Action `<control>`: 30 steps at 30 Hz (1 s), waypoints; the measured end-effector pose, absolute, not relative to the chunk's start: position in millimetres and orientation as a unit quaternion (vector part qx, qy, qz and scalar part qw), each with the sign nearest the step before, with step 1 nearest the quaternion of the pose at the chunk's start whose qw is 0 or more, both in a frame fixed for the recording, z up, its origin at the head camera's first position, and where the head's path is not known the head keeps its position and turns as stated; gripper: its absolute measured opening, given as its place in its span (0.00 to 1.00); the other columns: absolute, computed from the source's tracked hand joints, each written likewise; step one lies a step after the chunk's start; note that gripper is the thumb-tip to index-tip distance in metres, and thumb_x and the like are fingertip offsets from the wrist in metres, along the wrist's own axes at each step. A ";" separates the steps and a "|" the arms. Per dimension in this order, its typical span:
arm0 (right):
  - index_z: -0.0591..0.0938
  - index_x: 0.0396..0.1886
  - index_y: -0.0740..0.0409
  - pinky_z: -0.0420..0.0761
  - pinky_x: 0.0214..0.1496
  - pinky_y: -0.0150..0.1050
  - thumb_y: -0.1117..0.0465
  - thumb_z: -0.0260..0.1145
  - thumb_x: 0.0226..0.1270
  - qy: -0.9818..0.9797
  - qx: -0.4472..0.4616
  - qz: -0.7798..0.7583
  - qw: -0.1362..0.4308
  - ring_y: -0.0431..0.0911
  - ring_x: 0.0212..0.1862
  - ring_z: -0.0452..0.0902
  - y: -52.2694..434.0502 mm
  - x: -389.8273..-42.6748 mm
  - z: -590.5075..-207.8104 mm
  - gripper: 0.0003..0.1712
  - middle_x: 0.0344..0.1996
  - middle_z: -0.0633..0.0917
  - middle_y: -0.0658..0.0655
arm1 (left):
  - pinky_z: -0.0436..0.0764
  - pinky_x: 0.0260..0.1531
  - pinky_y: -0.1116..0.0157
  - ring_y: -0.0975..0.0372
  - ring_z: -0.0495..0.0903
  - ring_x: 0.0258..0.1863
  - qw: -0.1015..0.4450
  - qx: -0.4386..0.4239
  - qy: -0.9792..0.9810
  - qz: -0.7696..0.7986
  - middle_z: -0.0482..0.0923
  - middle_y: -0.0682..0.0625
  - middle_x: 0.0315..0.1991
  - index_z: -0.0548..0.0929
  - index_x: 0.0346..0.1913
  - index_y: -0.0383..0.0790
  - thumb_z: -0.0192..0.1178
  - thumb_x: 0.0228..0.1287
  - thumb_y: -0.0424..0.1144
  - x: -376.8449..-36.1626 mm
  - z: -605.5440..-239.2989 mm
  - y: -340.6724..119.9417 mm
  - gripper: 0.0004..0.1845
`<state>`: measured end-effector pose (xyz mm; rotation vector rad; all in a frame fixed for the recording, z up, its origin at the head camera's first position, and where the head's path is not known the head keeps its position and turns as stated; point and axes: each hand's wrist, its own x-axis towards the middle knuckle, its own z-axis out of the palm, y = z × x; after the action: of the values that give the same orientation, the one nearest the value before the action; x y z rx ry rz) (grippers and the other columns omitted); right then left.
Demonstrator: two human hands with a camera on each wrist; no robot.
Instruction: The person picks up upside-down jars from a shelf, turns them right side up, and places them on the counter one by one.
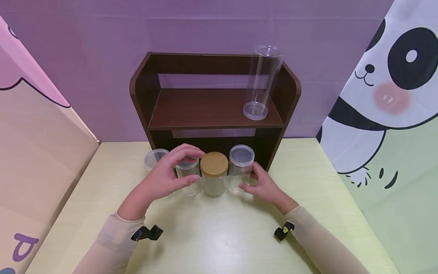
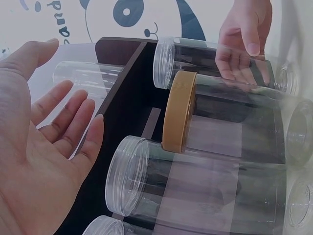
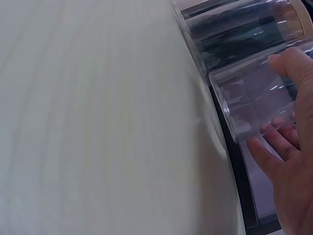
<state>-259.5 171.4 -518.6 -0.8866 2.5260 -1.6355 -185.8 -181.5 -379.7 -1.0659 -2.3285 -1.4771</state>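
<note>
Several clear jars stand in a row before the shelf. The rightmost jar [image 1: 241, 173], with a clear lid, is gripped by my right hand [image 1: 265, 185], thumb at its front and fingers round its far side. Beside it stands a jar with a tan lid [image 1: 214, 163]. My left hand [image 1: 163, 174] hovers over the left part of the row, fingers spread in a loose curve and holding nothing. It partly covers a clear-lidded jar [image 1: 193, 189] and the leftmost jar [image 1: 154, 158]. In the left wrist view, a gap shows between the left hand [image 2: 44, 132] and the jars.
A dark brown two-tier shelf [image 1: 205, 108] stands at the back of the pale table [image 1: 212, 243]. On its upper tier, at the right, is a tall clear cylinder [image 1: 261, 82]. Printed cloth panels [image 1: 383, 152] rise at both sides, with a purple cloth [image 1: 205, 32] behind.
</note>
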 end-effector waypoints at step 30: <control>0.70 0.75 0.62 0.79 0.75 0.61 0.68 0.83 0.63 0.807 -0.268 -0.524 0.055 0.61 0.70 0.77 172.8 -264.4 -524.9 0.44 0.65 0.79 0.62 | 0.81 0.69 0.61 0.45 0.80 0.64 0.085 -0.354 -0.784 -0.503 0.82 0.47 0.65 0.85 0.66 0.42 0.78 0.66 0.27 -185.1 -380.4 -181.3 0.27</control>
<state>-264.4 172.8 -524.9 -0.8136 2.4484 -1.5909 -185.1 -181.3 -380.4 -1.0555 -2.3377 -1.4993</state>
